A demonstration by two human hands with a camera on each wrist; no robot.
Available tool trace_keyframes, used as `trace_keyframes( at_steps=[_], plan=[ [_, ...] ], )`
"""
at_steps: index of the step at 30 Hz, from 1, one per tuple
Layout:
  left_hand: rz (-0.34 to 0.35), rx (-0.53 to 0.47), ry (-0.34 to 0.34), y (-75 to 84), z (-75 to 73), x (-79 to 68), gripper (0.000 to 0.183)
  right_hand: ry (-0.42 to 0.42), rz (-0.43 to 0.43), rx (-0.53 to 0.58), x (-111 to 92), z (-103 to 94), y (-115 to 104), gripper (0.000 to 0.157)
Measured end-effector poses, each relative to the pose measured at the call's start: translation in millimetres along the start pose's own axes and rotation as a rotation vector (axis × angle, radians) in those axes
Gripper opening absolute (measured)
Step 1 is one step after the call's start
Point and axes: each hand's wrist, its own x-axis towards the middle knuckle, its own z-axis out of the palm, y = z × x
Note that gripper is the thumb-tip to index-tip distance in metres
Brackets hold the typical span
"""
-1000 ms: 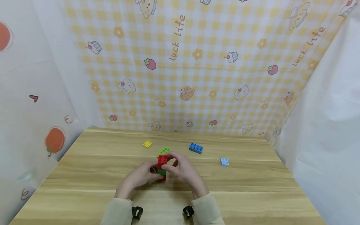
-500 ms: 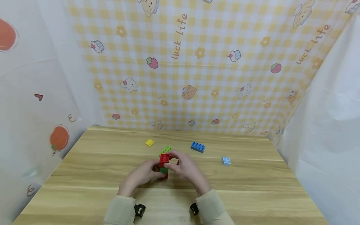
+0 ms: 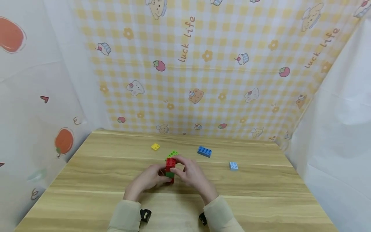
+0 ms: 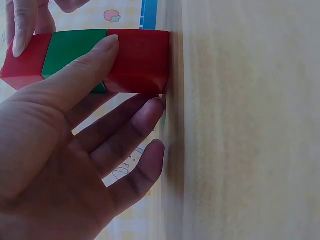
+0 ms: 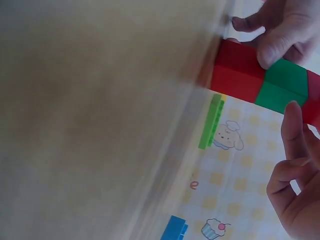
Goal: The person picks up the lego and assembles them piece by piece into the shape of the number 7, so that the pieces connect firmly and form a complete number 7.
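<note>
A small tower of toy building bricks stands upright on the table: a red brick (image 4: 142,60) at the bottom, a green brick (image 4: 70,50) in the middle and a red brick (image 3: 170,162) with studs on top. My left hand (image 3: 149,178) grips the lower part, its thumb across the green and bottom red bricks, its other fingers behind. From the right, my right hand (image 3: 191,174) pinches the top red brick between thumb and fingers. In the right wrist view the three bricks sit flush against each other.
Behind the tower lies a light green brick (image 3: 173,154), partly hidden by it. A flat yellow brick (image 3: 155,147) is at the back left, a long blue brick (image 3: 204,151) at the back right, and a pale blue brick (image 3: 233,166) farther right. A patterned cloth (image 3: 174,80) hangs behind the table.
The head view has shifted slightly, so everything appears a little farther right. Both hands keep their hold on the brick tower, with no clear movement relative to the table.
</note>
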Motion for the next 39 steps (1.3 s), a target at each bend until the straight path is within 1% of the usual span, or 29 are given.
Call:
trace_keyframes(
  at_steps=[4, 12, 21, 26, 34, 39],
  plan=[
    [0.012, -0.001, 0.005, 0.5, 0.7, 0.9, 0.025, 0.020, 0.004, 0.011, -1.7, 1.9, 2.4, 0.038],
    [-0.003, -0.012, 0.006, -1.2, -0.4, -0.8, 0.026, 0.020, 0.024, 0.021, 0.1, 5.2, 2.1, 0.038],
    [-0.003, 0.025, 0.016, 2.4, 1.6, -1.7, 0.027, 0.014, 0.053, 0.073, -2.2, 4.5, 1.6, 0.038],
    [-0.015, 0.030, 0.017, 3.1, 3.3, -2.6, 0.026, 0.014, 0.052, 0.093, -4.0, 5.0, 2.2, 0.039],
    [-0.022, 0.020, 0.009, 3.0, 3.0, -5.0, 0.028, 0.018, 0.053, 0.095, -4.3, 6.1, 0.4, 0.037],
    [-0.018, 0.060, -0.010, 3.8, -0.5, -6.3, 0.034, 0.020, 0.071, 0.107, -2.9, 5.9, 0.1, 0.038]
  ],
)
